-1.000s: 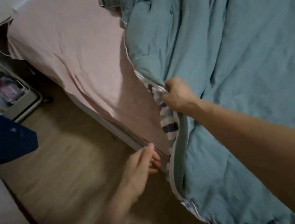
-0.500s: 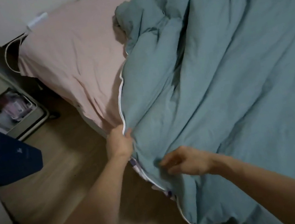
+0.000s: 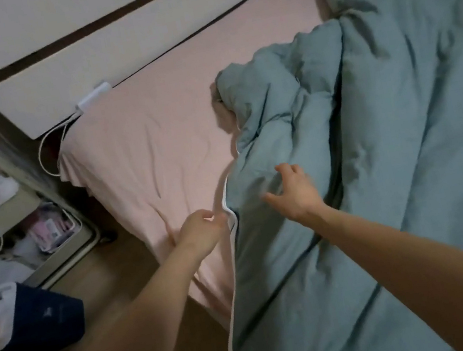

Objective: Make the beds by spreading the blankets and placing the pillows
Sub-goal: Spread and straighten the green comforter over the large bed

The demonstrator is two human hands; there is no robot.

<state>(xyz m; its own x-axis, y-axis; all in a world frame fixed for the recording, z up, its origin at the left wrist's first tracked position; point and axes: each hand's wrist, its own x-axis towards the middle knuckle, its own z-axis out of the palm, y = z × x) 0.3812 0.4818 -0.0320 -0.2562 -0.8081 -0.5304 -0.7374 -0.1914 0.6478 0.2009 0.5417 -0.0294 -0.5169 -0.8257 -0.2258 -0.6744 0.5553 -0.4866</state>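
From the head camera, the left hand [image 3: 202, 227] reaches to the white-piped edge of the teal blanket [image 3: 394, 177], its fingers curled in toward the thumb right at that edge; whether they actually pinch the piping cannot be told through the blur. The right hand [image 3: 295, 192] hovers palm-down on or just above the blanket a little inside the edge, fingers spread and loosely bent, gripping nothing. The blanket covers the right part of the bed, its near edge hanging over the side, and a crumpled fold is bunched up toward the middle. To the left the pink sheet [image 3: 151, 146] lies bare and lightly creased, up to the white headboard [image 3: 68, 80]. A white plug block [image 3: 92, 97] sits at the head of the mattress, its cable [image 3: 43, 152] looping down the corner. Beside the bed is wooden floor [image 3: 112, 276]. A shelf cart [image 3: 9, 220] with cluttered trays stands at the left, near the bed's corner, and a dark blue item [image 3: 48, 319] lies in front of it. Both bare forearms cross the lower part of the view and hide some floor and blanket.
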